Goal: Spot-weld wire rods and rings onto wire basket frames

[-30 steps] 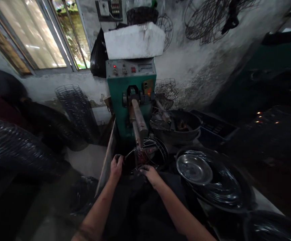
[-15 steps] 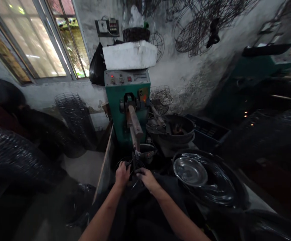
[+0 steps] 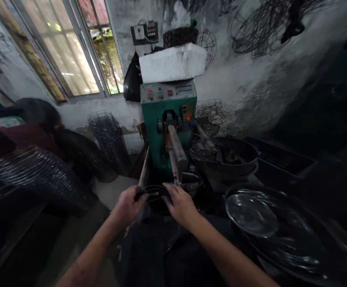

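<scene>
My left hand is closed on the left side of a dark round wire frame, thumb and fingers pinching its rim. Across from it, my right hand grips the frame's right side. Thin curved rims show between the two hands; the lower part of the frame is lost in the dark over my lap. Just beyond the hands, the electrode arms of a green spot-welding machine reach toward me, apart from the frame.
At right, a large dark basin holds a shiny metal dish and several wire rings. A round pan stands behind it. Stacked wire baskets lean at left near a person in dark clothing. A white foam box tops the machine.
Both hands have drawn back from the electrode tips with the wire frame and moved farther apart on its rim. The view has turned a little to the left.
</scene>
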The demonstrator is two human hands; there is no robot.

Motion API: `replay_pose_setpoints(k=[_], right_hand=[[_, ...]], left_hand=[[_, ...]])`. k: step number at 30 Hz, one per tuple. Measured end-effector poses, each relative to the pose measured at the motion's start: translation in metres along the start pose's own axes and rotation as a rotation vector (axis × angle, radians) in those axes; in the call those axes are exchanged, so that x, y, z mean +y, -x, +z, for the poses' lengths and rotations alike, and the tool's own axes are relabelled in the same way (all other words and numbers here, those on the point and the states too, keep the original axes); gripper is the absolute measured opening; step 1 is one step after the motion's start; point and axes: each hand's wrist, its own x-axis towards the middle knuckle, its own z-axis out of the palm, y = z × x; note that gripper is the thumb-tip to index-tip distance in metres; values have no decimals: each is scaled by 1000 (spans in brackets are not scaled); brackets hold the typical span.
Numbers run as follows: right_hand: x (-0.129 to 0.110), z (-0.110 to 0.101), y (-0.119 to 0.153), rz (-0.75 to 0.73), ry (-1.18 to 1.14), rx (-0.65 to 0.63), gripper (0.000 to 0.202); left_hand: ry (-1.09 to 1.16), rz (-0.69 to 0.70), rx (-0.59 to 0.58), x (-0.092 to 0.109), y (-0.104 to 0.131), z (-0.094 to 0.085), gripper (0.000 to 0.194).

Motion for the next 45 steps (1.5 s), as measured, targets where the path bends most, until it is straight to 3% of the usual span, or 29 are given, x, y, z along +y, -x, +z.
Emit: replay_pose_setpoints(k=[3,5,8,12,14,17,19,22,25,28,32,34,37,39,42,45], right_hand=[[-24,-3,-12,-41,222,-255,27],[-31,-2,-14,-47,303,-351,22],[-26,2,-9,-4,348,-355,19],[-14,10,-1,-14,382,-260,18],[-16,12,-1,-108,383,-212,18],[-25,14,-3,-225,384,-169,15],[-30,15,-5,-270,381,-158,12],[-33,18,-7,-329,384,-176,11],[-31,21,-8,-374,423,-219,14],[-28,24,-12,-408,451,-242,25],[-24,28,-17,-425,471,-276,32],[-21,30,-17,-435,478,-302,31],[-18,31,-16,-438,475,-312,31],[-17,25,-17,-470,454,-273,35],[-24,2,-25,-542,413,-154,44],[-36,-29,-37,-528,407,-42,41]], left_hand=[[-56,16,-66,8,8,-21,26],[-68,17,-58,3,17,-28,26],[-70,2,44,-12,37,-33,23],[15,-108,195,-30,62,-31,25],[170,-238,140,-34,66,-30,30],[561,-516,-78,-34,64,-30,38],[791,-656,-163,-33,61,-32,38],[944,-739,-197,-36,61,-35,37],[954,-749,-211,-44,65,-34,39],[796,-657,-113,-51,70,-28,37],[216,-173,142,-60,83,-11,21],[-14,33,200,-67,90,1,19],[-185,225,220,-74,93,10,22],[-237,295,254,-68,85,4,23],[-136,217,282,-43,57,-26,20],[3,146,194,-16,23,-57,17]])
